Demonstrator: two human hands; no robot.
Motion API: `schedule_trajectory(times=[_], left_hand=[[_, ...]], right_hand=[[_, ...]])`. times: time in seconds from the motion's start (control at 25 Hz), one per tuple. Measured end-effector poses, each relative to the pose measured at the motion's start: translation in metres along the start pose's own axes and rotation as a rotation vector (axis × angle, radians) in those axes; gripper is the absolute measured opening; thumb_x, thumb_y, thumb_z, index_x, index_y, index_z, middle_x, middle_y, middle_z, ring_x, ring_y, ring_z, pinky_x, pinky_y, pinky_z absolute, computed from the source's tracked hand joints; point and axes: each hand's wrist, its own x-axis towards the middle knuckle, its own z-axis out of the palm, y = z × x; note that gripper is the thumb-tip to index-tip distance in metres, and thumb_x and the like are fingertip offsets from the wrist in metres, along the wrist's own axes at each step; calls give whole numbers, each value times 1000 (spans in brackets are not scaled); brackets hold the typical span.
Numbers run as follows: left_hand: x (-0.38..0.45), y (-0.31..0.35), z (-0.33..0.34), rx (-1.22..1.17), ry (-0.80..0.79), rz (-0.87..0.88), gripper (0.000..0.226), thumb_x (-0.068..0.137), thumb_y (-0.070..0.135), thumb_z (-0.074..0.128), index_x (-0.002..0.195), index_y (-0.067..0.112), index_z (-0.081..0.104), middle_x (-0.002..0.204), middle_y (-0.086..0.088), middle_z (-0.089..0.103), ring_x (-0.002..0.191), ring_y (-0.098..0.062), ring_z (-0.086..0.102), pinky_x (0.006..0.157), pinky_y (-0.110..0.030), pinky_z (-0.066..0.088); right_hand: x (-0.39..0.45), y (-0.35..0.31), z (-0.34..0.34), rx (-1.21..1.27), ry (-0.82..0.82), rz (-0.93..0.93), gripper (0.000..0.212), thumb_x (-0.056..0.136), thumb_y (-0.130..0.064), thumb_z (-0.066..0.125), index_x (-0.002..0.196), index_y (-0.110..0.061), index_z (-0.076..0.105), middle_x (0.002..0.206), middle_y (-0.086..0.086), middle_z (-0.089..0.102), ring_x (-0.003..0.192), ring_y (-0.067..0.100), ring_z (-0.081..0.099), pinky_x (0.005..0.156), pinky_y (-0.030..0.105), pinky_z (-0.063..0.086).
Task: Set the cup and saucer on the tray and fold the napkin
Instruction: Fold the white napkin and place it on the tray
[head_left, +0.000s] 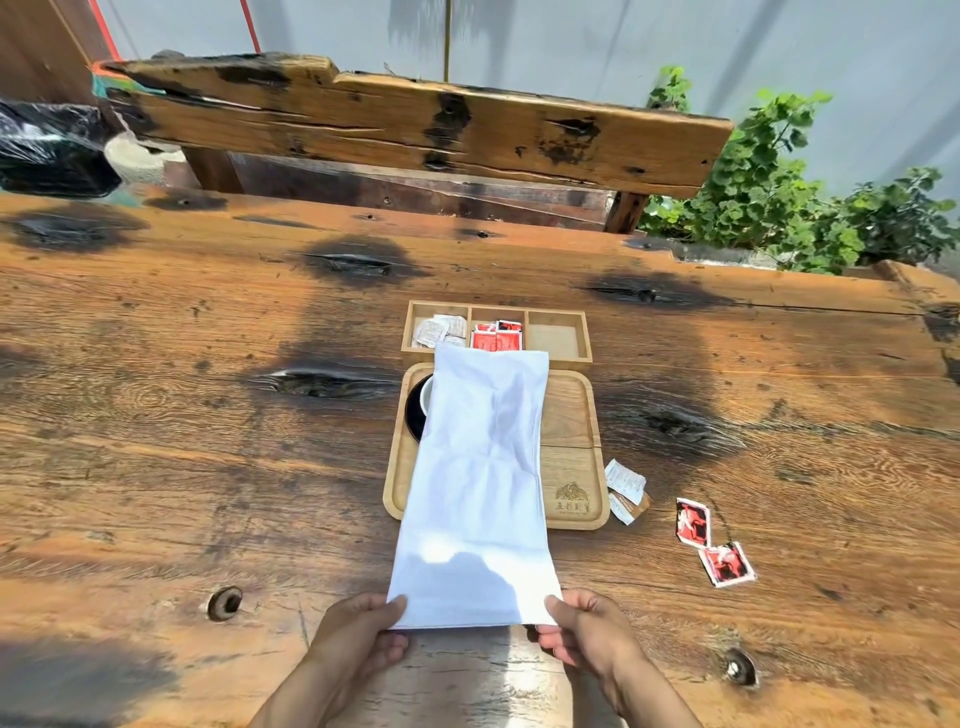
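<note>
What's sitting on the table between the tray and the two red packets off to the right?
In the head view, two white sachets lie between the tray and the red packets.

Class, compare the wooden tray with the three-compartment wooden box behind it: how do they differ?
The tray is larger, shallow and undivided; the box is smaller, with three compartments. The tray holds the cup and saucer; the box holds sachets. Both are pale wood.

Both forearms reach in from the bottom edge. Left hand (363, 631) and right hand (584, 629) each pinch a near napkin (478, 467) corner, thumbs on top.
</note>
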Motion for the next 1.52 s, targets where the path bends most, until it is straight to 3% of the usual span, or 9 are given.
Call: schedule_trajectory(times=[0.16, 0.32, 0.56, 0.68, 0.84, 0.96, 1.12, 1.36, 1.52], left_hand=[[-3, 7, 2, 61, 28, 47, 20, 84, 9, 72, 75, 7, 54, 59, -14, 71, 42, -21, 64, 37, -25, 51], [-7, 16, -3, 107, -20, 225, 24, 84, 5, 70, 102, 17, 59, 57, -10, 65, 40, -18, 52, 37, -22, 41], [-21, 57, -1, -2, -259, 361, 25, 82, -2, 68, 106, 6, 70, 88, -15, 74, 71, -24, 72, 58, -23, 56], [-28, 82, 2, 85, -313, 436, 28, 80, -6, 69, 104, 9, 71, 96, -16, 76, 82, -28, 73, 65, -25, 58], [-32, 100, 12, 322, -120, 673, 16, 82, 31, 71, 75, 17, 73, 71, 7, 68, 63, -5, 60, 61, -16, 44], [-35, 106, 19, 318, -106, 740, 34, 80, 46, 64, 76, 13, 69, 87, 15, 69, 78, 1, 60, 72, -21, 39], [-34, 103, 27, 407, -116, 808, 53, 85, 59, 48, 84, 7, 58, 68, 7, 50, 63, -4, 44, 60, -24, 32], [-20, 89, 26, 451, -163, 637, 43, 92, 54, 43, 84, 14, 52, 72, 6, 53, 66, -9, 50, 61, -29, 38], [-13, 77, 27, 365, -322, 238, 36, 100, 40, 41, 102, 8, 56, 86, -8, 66, 72, -20, 64, 51, -32, 51]], right_hand=[[-9, -7, -2, 102, 9, -94, 37, 84, 7, 62, 110, -19, 58, 95, 26, 71, 47, 21, 61, 41, 24, 47], [-17, -13, -6, 82, -49, -135, 22, 85, 0, 64, 103, -8, 72, 75, 18, 74, 56, 19, 66, 51, 22, 51], [-21, -50, -24, 378, -259, -176, 40, 67, 5, 69, 105, 0, 62, 96, 19, 75, 80, 24, 74, 68, 29, 61], [-23, -74, -31, 197, -192, -354, 37, 70, 5, 70, 104, -6, 62, 95, 19, 75, 81, 22, 71, 77, 28, 55], [-28, -90, -30, 29, 60, -566, 27, 65, -34, 75, 73, -8, 72, 76, 8, 71, 72, 18, 62, 78, 32, 47], [-30, -94, -27, 7, 83, -654, 23, 77, -30, 71, 70, -8, 70, 92, 2, 72, 88, 15, 63, 84, 31, 42], [-32, -89, -22, -68, 60, -672, 35, 89, -32, 60, 73, -1, 57, 67, 8, 54, 66, 19, 47, 69, 34, 33], [-26, -84, -21, -184, 110, -664, 40, 92, -29, 58, 76, 7, 55, 66, 10, 52, 62, 17, 45, 57, 30, 31], [-16, -77, -27, -284, 107, -509, 37, 90, -34, 60, 69, -5, 51, 63, 7, 47, 58, 16, 41, 56, 29, 29]])
